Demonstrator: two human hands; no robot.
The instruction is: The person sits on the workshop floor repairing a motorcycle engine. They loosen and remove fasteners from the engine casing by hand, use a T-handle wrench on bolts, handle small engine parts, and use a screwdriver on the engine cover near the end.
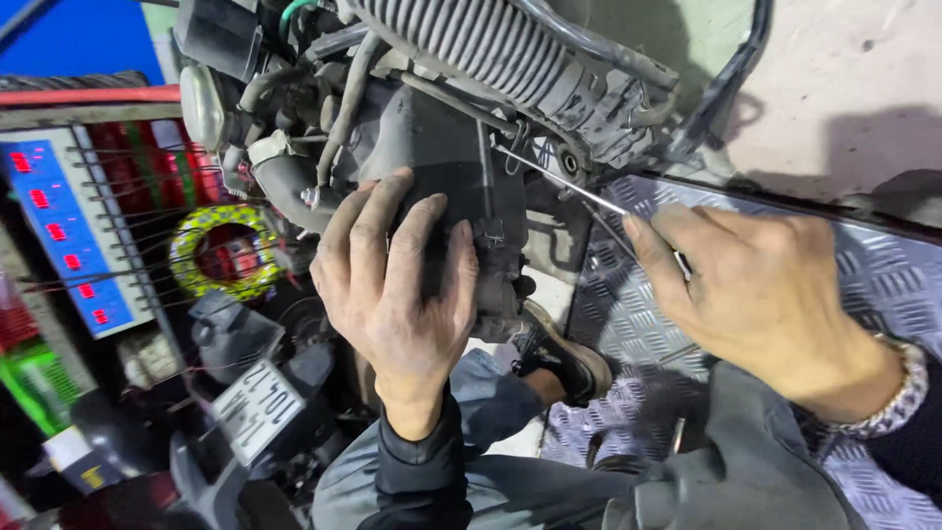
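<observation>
Pressing left hand (397, 294) flat on engine cover (442, 162), right hand (756, 294) grips screwdriver (559, 179).

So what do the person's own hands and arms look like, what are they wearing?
Both hands are bare, no gloves. The left hand is smudged with dark grime on fingers and knuckles, and its arm is in a dark sleeve with a snug cuff at the wrist. The right hand has a metal link bracelet or watch band at the wrist, with a dark sleeve edge behind it.

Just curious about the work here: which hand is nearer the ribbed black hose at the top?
Left. The left hand rests on the engine casing just below the ribbed black hose; the right hand, holding a thin metal rod, sits farther right.
</observation>
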